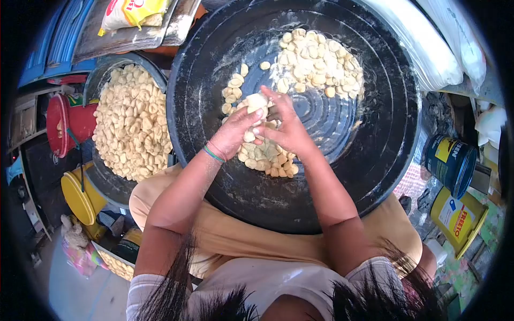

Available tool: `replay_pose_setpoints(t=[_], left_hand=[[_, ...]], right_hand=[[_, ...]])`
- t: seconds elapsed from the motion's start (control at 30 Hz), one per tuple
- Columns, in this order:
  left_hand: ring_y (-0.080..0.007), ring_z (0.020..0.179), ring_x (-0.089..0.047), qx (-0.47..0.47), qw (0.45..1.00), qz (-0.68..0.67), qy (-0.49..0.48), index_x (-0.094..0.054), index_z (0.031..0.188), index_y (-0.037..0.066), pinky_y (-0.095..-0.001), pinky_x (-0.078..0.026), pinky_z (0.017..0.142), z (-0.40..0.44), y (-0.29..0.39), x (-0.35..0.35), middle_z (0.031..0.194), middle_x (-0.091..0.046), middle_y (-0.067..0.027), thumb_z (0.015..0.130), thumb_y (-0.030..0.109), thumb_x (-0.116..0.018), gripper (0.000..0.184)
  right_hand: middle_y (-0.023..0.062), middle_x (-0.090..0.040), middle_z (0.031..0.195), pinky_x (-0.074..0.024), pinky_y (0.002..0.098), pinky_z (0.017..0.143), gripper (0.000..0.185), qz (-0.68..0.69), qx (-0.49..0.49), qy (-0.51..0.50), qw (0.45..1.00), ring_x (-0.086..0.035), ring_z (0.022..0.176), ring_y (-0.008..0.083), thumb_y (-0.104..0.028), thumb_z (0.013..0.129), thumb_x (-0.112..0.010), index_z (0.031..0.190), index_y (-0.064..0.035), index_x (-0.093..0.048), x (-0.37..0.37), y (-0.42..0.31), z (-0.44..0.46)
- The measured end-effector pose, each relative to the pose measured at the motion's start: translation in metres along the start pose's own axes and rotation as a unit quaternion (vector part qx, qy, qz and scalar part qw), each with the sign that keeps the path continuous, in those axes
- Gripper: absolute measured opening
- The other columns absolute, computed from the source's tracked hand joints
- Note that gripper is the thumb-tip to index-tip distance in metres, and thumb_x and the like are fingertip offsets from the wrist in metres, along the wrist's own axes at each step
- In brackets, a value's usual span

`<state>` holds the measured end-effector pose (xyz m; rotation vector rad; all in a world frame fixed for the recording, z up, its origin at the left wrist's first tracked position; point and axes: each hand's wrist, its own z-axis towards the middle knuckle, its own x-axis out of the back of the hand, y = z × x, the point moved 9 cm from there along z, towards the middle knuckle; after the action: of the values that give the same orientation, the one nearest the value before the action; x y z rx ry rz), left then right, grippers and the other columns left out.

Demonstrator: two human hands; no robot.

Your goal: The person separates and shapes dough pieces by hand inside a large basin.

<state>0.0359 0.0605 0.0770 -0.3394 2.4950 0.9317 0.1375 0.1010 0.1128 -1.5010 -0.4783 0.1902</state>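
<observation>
Both of my hands work low over a wide black basin [385,139]. My left hand [235,131] is curled around several small, pale dough pieces [257,102]. Close against it, my right hand [286,125] cups the same bunch from the other side, its thumb across the front. Some fingers are hidden behind the dough. Just beneath the hands lies a small pile of dough pieces [267,160]. Farther back in the basin is a larger heap of flattened, floury dough discs [321,61], and a few loose ones [234,84] lie left of it.
To the left stands a dark tub [110,184] heaped with rounded dough pieces [134,123]. Beyond it are a red bucket [57,125] and a yellow bucket [77,198]. A flour bag [134,15] lies at the upper left. Blue [452,163] and yellow-green [458,219] pails stand at right.
</observation>
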Motion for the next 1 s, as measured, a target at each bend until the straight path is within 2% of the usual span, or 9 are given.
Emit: replay_pose_setpoints(t=[0.07,0.2,0.43,0.53,0.63,0.67,0.8,0.93,1.0], left_hand=[[-0.0067,0.078,-0.055,-0.023,0.99,0.141,-0.011,-0.058,0.108,0.005,-0.0217,-0.047,0.067,0.008,-0.005,0.009,0.088,-0.057,0.0024,0.092,0.03,-0.057,0.03],[-0.0065,0.077,-0.053,-0.067,0.961,0.262,-0.055,-0.063,0.103,0.002,-0.0219,-0.044,0.067,0.006,0.017,0.012,0.09,-0.058,0.0015,0.09,0.028,-0.06,0.029],[-0.0128,0.086,-0.056,-0.181,0.896,0.406,-0.01,-0.064,0.095,-0.005,-0.0253,-0.045,0.076,0.009,0.045,0.034,0.096,-0.058,-0.0049,0.082,0.013,-0.062,0.022],[-0.0092,0.077,-0.055,-0.119,0.9,0.419,-0.002,-0.064,0.093,-0.003,-0.0254,-0.045,0.071,0.015,0.042,0.056,0.084,-0.059,-0.0006,0.081,0.014,-0.063,0.021],[-0.007,0.064,-0.045,-0.137,0.88,0.449,0.07,-0.06,0.097,-0.002,-0.0263,-0.041,0.058,0.023,0.036,0.068,0.072,-0.053,-0.0009,0.076,0.017,-0.067,0.029],[-0.0142,0.065,-0.055,-0.133,0.903,0.405,0.05,-0.055,0.109,0.0,-0.0316,-0.046,0.064,0.028,0.027,0.067,0.073,-0.057,-0.007,0.075,0.025,-0.07,0.045],[-0.0424,0.088,-0.059,-0.108,0.724,0.681,0.02,-0.057,0.113,0.004,-0.0428,-0.047,0.083,0.022,0.015,0.049,0.091,-0.061,-0.0192,0.075,0.042,-0.07,0.055],[-0.0377,0.105,-0.055,0.003,0.671,0.74,-0.051,-0.059,0.112,0.006,-0.0446,-0.044,0.09,0.032,-0.023,0.063,0.114,-0.055,-0.0188,0.077,0.045,-0.065,0.053],[-0.0369,0.105,-0.056,-0.013,0.648,0.761,-0.018,-0.06,0.111,0.006,-0.0451,-0.044,0.09,0.03,-0.015,0.065,0.113,-0.056,-0.0193,0.077,0.044,-0.065,0.051]], right_hand=[[0.004,-0.054,0.106,-0.0469,0.0294,0.086,0.044,-0.028,0.009,-0.039,0.999,-0.052,0.103,0.0165,-0.006,0.074,-0.073,0.115,-0.0087,-0.057,-0.001,-0.004,0.007],[-0.0023,-0.057,0.084,-0.0454,0.0275,0.08,0.014,0.322,-0.14,-0.09,0.932,-0.056,0.086,0.0103,-0.003,0.08,-0.065,0.086,-0.0093,-0.055,-0.004,0.033,0.005],[0.0002,-0.056,0.09,-0.0483,0.0313,0.071,0.006,0.455,-0.191,0.233,0.838,-0.056,0.08,0.0127,-0.005,0.087,-0.057,0.09,-0.0097,-0.055,0.044,0.118,0.0],[0.0074,-0.059,0.093,-0.0499,0.0386,0.074,0.019,-0.083,-0.226,0.165,0.956,-0.059,0.078,0.0258,-0.015,0.083,-0.064,0.101,-0.0127,-0.058,0.062,0.157,-0.021],[0.0133,-0.06,0.093,-0.0494,0.0404,0.074,0.03,-0.43,-0.156,0.07,0.886,-0.059,0.077,0.0313,-0.02,0.078,-0.069,0.105,-0.0122,-0.058,0.027,0.172,-0.054],[0.0152,-0.06,0.093,-0.0491,0.0408,0.074,0.034,-0.501,-0.129,0.048,0.855,-0.059,0.076,0.0328,-0.022,0.077,-0.07,0.106,-0.0116,-0.058,0.014,0.174,-0.062],[0.0134,-0.062,0.081,-0.0484,0.0366,0.072,0.05,0.005,-0.324,-0.01,0.946,-0.061,0.076,0.0269,-0.02,0.075,-0.072,0.118,-0.009,-0.05,-0.023,0.266,-0.088],[0.0115,-0.063,0.093,-0.0488,0.0348,0.076,0.059,-0.052,-0.283,0.145,0.947,-0.063,0.089,0.0249,-0.015,0.075,-0.068,0.128,-0.0079,-0.042,0.014,0.201,-0.064],[0.0131,-0.06,0.105,-0.0485,0.0361,0.081,0.06,-0.32,-0.15,0.013,0.935,-0.062,0.094,0.0267,-0.014,0.075,-0.066,0.129,-0.009,-0.042,0.0,0.176,-0.055]])
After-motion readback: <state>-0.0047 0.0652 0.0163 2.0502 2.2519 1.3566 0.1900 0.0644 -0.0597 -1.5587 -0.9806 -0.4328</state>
